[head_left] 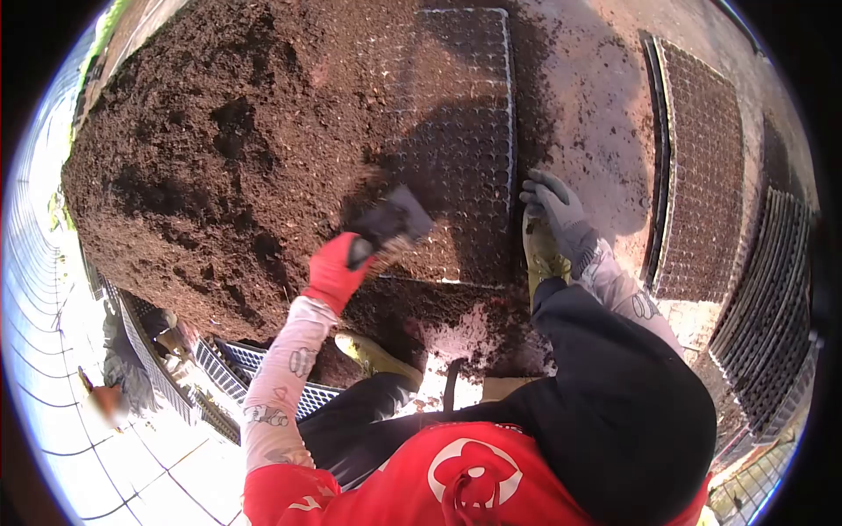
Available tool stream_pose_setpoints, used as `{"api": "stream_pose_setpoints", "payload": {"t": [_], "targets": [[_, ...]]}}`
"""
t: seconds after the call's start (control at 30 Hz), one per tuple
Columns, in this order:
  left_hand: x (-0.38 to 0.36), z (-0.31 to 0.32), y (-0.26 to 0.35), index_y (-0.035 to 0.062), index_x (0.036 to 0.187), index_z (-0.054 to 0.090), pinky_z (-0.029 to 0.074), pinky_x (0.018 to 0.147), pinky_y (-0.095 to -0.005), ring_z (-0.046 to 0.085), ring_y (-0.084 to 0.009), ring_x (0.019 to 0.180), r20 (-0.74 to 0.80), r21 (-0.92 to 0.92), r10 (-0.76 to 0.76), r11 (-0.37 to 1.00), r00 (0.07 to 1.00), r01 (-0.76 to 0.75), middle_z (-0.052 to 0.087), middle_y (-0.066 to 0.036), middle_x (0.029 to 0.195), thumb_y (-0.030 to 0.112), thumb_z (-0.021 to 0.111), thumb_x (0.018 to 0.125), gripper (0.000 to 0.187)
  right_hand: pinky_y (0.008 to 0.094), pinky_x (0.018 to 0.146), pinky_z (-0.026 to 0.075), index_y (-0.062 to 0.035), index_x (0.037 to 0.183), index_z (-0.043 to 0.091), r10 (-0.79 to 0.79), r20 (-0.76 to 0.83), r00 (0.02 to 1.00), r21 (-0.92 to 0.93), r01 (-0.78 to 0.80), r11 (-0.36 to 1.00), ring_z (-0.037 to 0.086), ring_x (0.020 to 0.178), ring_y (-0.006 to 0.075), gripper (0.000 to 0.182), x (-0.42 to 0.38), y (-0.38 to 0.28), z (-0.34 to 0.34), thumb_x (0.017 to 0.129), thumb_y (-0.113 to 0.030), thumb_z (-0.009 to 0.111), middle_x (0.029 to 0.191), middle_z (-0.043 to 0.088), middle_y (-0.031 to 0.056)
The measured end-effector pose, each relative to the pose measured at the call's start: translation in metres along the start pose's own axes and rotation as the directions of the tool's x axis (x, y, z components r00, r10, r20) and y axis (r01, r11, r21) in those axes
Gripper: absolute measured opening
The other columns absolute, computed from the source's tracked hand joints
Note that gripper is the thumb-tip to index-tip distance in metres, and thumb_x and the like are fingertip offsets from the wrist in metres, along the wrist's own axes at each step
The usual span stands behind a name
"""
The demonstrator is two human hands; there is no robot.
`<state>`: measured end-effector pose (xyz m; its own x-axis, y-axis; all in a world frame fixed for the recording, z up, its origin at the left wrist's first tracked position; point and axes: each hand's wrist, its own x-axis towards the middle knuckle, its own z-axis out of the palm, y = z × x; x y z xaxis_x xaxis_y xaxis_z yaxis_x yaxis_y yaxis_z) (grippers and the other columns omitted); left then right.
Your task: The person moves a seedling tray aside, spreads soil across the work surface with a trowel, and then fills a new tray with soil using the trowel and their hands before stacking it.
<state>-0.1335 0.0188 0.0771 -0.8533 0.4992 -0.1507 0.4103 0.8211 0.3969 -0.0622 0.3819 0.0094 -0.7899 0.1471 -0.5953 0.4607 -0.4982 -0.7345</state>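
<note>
My left hand (337, 273), in a red glove, is closed around a dark flat-bladed hand tool (405, 216) whose exact kind I cannot make out. The blade is over the near left part of a seedling tray (456, 158), and soil blurs with motion beside it. The tray's cells are filled with dark soil, and loose soil hides its left edge. My right hand (558, 203), in a grey glove, rests beside the tray's right edge at a yellowish boot (542, 247). Its fingers are stretched out with nothing seen in them.
A large mound of soil (184, 167) rises at the left. Another soil-filled tray (702, 167) lies at the right, near a leaning stack of black trays (765, 307). More trays (224, 373) stand at the lower left. Another person's hand (110, 401) shows at the far left.
</note>
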Motion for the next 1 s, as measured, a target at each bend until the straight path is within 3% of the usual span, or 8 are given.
{"api": "stream_pose_setpoints", "payload": {"t": [0.2,0.5,0.57,0.67,0.8,0.9,0.93,1.0], "targets": [[0.111,0.032,0.035,0.0126,0.088,0.049,0.045,0.065,-0.0358,0.057,-0.0274,0.074,0.142,0.195,0.160,0.963,0.977,-0.186,0.056,-0.009,0.077,0.026,0.068,0.067,0.031,0.0209,0.070,0.045,0.0011,0.122,0.039,0.025,0.001,1.000,-0.025,-0.025,0.999,0.054,0.088,0.0137,0.036,-0.003,-0.005,0.002,0.088,-0.010,0.042,0.107,0.052,0.0107],[0.299,-0.048,-0.105,0.0052,0.095,0.054,0.046,0.071,-0.0368,0.060,-0.0306,0.082,-0.392,0.174,-0.396,0.854,0.830,0.490,0.062,-0.017,0.087,0.033,0.073,0.065,0.045,0.0225,0.071,0.044,-0.0052,0.125,0.038,0.064,-0.032,0.997,-0.197,-0.069,0.978,0.053,0.088,0.0135,0.041,0.006,-0.019,0.010,0.085,-0.011,0.046,0.106,0.053,0.0098],[0.287,-0.057,-0.124,0.0043,0.098,0.054,0.046,0.068,-0.0352,0.061,-0.0285,0.078,-0.283,-0.252,-0.571,0.819,0.770,0.515,0.062,-0.016,0.085,0.034,0.075,0.062,0.052,0.0225,0.068,0.044,-0.0057,0.127,0.035,-0.148,0.026,0.989,-0.295,0.149,0.944,0.053,0.085,0.0129,0.048,0.026,0.002,0.006,0.082,-0.015,0.051,0.104,0.055,0.0097],[0.247,-0.045,-0.100,0.0049,0.097,0.054,0.046,0.070,-0.0346,0.061,-0.0285,0.080,-0.382,0.107,-0.410,0.871,0.829,0.480,0.062,-0.015,0.085,0.035,0.076,0.060,0.052,0.0253,0.064,0.046,-0.0062,0.130,0.027,0.132,-0.042,0.990,-0.485,-0.136,0.864,0.053,0.077,0.0129,0.060,0.045,-0.014,0.029,0.080,-0.021,0.056,0.097,0.056,0.0096],[0.194,-0.024,0.010,0.0099,0.092,0.050,0.046,0.068,-0.0377,0.059,-0.0301,0.077,-0.115,0.046,-0.206,0.976,0.972,0.212,0.061,-0.012,0.081,0.031,0.070,0.066,0.039,0.0277,0.061,0.045,-0.0097,0.132,0.026,-0.178,0.022,0.984,-0.551,0.160,0.819,0.055,0.067,0.0147,0.061,0.046,0.020,0.020,0.080,-0.024,0.055,0.094,0.058,0.0118],[0.183,0.006,0.066,0.0122,0.097,0.047,0.046,0.068,-0.0381,0.057,-0.0322,0.081,0.088,0.099,0.088,0.990,0.992,-0.096,0.059,-0.011,0.086,0.032,0.069,0.066,0.043,0.0292,0.063,0.045,-0.0105,0.132,0.026,-0.078,0.028,0.997,-0.605,0.079,0.792,0.057,0.066,0.0179,0.061,0.026,0.015,0.017,0.081,-0.031,0.053,0.091,0.059,0.0119],[0.192,0.018,0.078,0.0122,0.097,0.047,0.046,0.068,-0.0381,0.057,-0.0322,0.081,0.084,0.096,0.093,0.990,0.992,-0.101,0.059,-0.011,0.086,0.032,0.069,0.066,0.043,0.0266,0.092,0.034,-0.0031,0.130,0.028,0.040,0.002,0.999,-0.568,-0.032,0.823,0.045,0.109,0.0168,0.058,0.015,0.000,0.022,0.082,-0.020,0.055,0.120,0.046,0.0118],[0.219,0.040,0.089,0.0125,0.094,0.045,0.045,0.067,-0.0393,0.057,-0.0316,0.079,0.078,0.148,0.207,0.965,0.975,-0.216,0.058,-0.010,0.083,0.035,0.068,0.067,0.042,0.0268,0.092,0.034,-0.0031,0.131,0.028,0.084,-0.023,0.996,-0.655,-0.078,0.752,0.045,0.110,0.0180,0.058,0.001,-0.020,0.028,0.082,-0.023,0.055,0.120,0.047,0.0134]]}}
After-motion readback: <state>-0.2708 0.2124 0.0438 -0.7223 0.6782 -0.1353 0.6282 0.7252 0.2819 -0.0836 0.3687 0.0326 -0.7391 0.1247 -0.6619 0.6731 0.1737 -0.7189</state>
